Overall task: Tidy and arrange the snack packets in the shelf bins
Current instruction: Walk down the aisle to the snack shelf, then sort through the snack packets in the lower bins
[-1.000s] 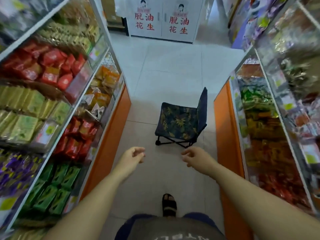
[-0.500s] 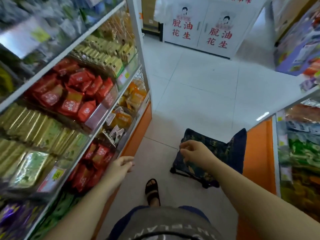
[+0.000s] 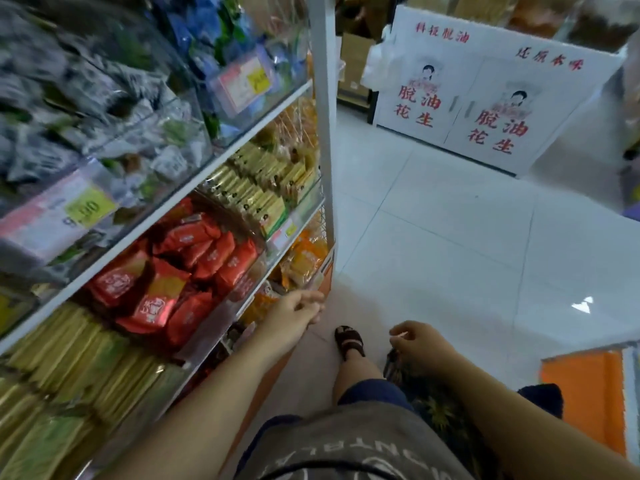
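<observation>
Two hands: left hand [image 3: 294,311], right hand [image 3: 420,344]. One sandal [image 3: 349,341]. One chair [image 3: 436,403], partly hidden. One shelf unit [image 3: 322,133], three tiers plainly visible. Roughly ten red packets [image 3: 156,306]. One white cabinet [image 3: 485,98] bearing two portraits.

Pale floor tiles [image 3: 450,254] are catching a bright glint [image 3: 583,304]; a white cabinet [image 3: 485,105] with red lettering is standing beyond, cardboard boxes [image 3: 353,53] sitting beside it.
</observation>
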`<act>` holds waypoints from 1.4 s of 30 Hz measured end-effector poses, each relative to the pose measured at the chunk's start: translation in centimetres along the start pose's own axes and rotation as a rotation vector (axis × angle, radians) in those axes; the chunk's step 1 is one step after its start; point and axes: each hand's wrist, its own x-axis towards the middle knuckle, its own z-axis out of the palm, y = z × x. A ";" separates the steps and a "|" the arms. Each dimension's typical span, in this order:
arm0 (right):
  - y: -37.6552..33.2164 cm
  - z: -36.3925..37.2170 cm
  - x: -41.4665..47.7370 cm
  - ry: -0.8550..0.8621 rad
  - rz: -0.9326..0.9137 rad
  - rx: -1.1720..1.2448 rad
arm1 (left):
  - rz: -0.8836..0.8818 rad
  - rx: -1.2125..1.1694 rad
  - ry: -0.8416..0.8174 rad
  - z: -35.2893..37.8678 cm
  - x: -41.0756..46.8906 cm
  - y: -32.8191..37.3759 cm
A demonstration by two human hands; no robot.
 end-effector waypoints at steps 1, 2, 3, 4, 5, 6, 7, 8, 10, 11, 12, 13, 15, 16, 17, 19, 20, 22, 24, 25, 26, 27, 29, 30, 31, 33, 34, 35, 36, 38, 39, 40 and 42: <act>-0.7 -0.6 1.7 -0.024 -0.011 -0.026 | -0.007 -0.007 0.020 -0.3 1.0 0.2; -1.6 -1.2 3.4 -0.052 -0.028 -0.058 | -0.014 -0.013 0.042 -0.6 2.1 0.3; -2.6 -1.9 5.3 -0.082 -0.049 -0.090 | -0.015 -0.018 0.068 -0.7 3.1 0.4; -3.7 -2.6 7.1 -0.110 -0.073 -0.122 | -0.023 -0.022 0.097 -0.9 4.2 0.4; -4.9 -3.4 8.9 -0.133 -0.099 -0.154 | -0.038 -0.042 0.136 -1.0 5.0 0.7; -6.4 -4.2 10.5 -0.157 -0.130 -0.190 | -0.062 -0.067 0.175 -1.0 5.9 0.7; -7.8 -5.0 12.1 -0.184 -0.161 -0.227 | -0.090 -0.089 0.215 -1.1 6.8 0.4; -9.4 -5.7 13.5 -0.212 -0.197 -0.265 | -0.121 -0.099 0.252 -1.0 7.5 0.1; -12.3 -6.6 15.8 -0.266 -0.283 -0.326 | -0.173 -0.103 0.331 -0.9 8.7 -0.9; -13.7 -6.8 16.8 -0.293 -0.329 -0.347 | -0.199 -0.115 0.379 -0.8 9.0 -1.5; -14.9 -6.8 17.7 -0.321 -0.380 -0.372 | -0.237 -0.129 0.415 -0.7 9.1 -2.2; -16.0 -6.5 18.6 -0.349 -0.428 -0.409 | -0.276 -0.141 0.446 -0.5 9.1 -3.4; -17.8 -5.5 19.9 -0.403 -0.515 -0.467 | -0.336 -0.156 0.476 -0.1 8.9 -5.8; -18.4 -4.5 20.4 -0.433 -0.556 -0.471 | -0.379 -0.156 0.483 0.2 8.7 -7.6; -18.8 -3.6 21.0 -0.452 -0.597 -0.470 | -0.408 -0.156 0.491 0.4 8.5 -9.0; -18.8 -1.3 21.7 -0.475 -0.679 -0.473 | -0.429 -0.131 0.531 1.0 8.7 -11.8; -18.4 0.1 22.2 -0.489 -0.714 -0.466 | -0.414 -0.129 0.572 1.4 9.1 -13.2; -16.8 3.0 23.8 -0.521 -0.770 -0.444 | -0.366 -0.161 0.654 1.7 10.4 -15.8; -14.7 6.1 26.1 -0.500 -0.852 -0.471 | -0.329 -0.151 0.707 2.0 12.1 -18.1; -13.6 7.6 27.4 -0.493 -0.890 -0.488 | -0.294 -0.100 0.736 2.3 12.9 -19.3; -12.7 9.0 28.4 -0.486 -0.925 -0.491 | -0.248 -0.022 0.761 2.5 13.7 -20.7; -11.8 10.5 29.5 -0.462 -0.959 -0.497 | -0.193 0.104 0.779 2.8 14.5 -21.9; -10.3 12.9 30.8 -0.395 -1.061 -0.504 | -0.100 0.442 0.811 3.4 15.6 -24.2; -9.7 14.0 31.3 -0.373 -1.130 -0.503 | -0.050 0.567 0.832 3.7 16.1 -25.5; -9.2 15.0 31.7 -0.348 -1.204 -0.496 | -0.005 0.657 0.854 4.0 16.5 -26.6; -8.3 16.7 32.5 -0.271 -1.334 -0.472 | 0.035 0.743 0.876 4.2 17.2 -28.6; -7.8 17.4 33.0 -0.224 -1.405 -0.447 | 0.049 0.788 0.896 4.2 17.6 -29.6; -7.4 17.9 33.4 -0.184 -1.485 -0.425 | 0.061 0.835 0.918 4.3 17.9 -30.5; -7.0 18.3 33.8 -0.153 -1.557 -0.408 | 0.079 0.881 0.944 4.4 18.1 -31.2; -6.3 18.8 34.8 -0.119 -1.655 -0.384 | 0.112 0.938 1.003 4.6 18.6 -32.1; -6.0 19.0 35.2 -0.112 -1.686 -0.367 | 0.123 0.950 1.031 4.8 18.6 -32.3; -5.7 19.0 35.5 -0.110 -1.711 -0.347 | 0.135 0.954 1.058 5.0 18.7 -32.4; -5.4 18.9 35.6 -0.115 -1.743 -0.324 | 0.143 0.937 1.073 5.4 18.6 -32.3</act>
